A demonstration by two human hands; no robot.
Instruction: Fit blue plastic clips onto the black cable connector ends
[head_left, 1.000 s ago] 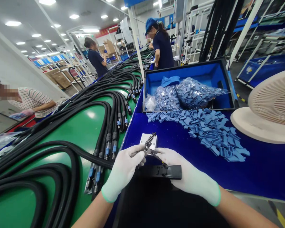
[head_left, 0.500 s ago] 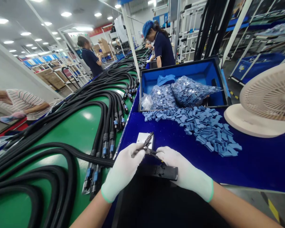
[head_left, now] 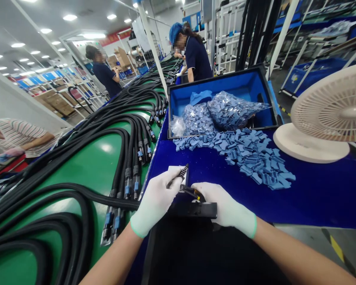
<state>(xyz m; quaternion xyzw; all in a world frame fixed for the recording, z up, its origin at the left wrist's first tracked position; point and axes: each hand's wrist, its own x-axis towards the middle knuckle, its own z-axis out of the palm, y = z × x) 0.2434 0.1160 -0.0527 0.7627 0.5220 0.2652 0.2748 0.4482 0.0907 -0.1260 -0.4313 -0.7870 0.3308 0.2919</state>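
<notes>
My left hand, in a white glove, is shut on a small black ribbed part that sticks up from the fingertips. My right hand, also gloved, grips a slim dark tool with a yellow mark, and its end is close to the ribbed part. Behind them lies a white card, partly hidden by my left hand. A black flat jig lies under my wrists on the blue table mat.
Loose blue pads are heaped on the mat beside an open blue-lined case holding bagged pads. A white fan stands to the right. Black cables cover a green bench to the left. Several co-workers stand beyond.
The whole view has swung, so the scene sits further left and higher. My hands have come closer, the ribbed part leans more to the left, and my left hand covers more of the white card.
</notes>
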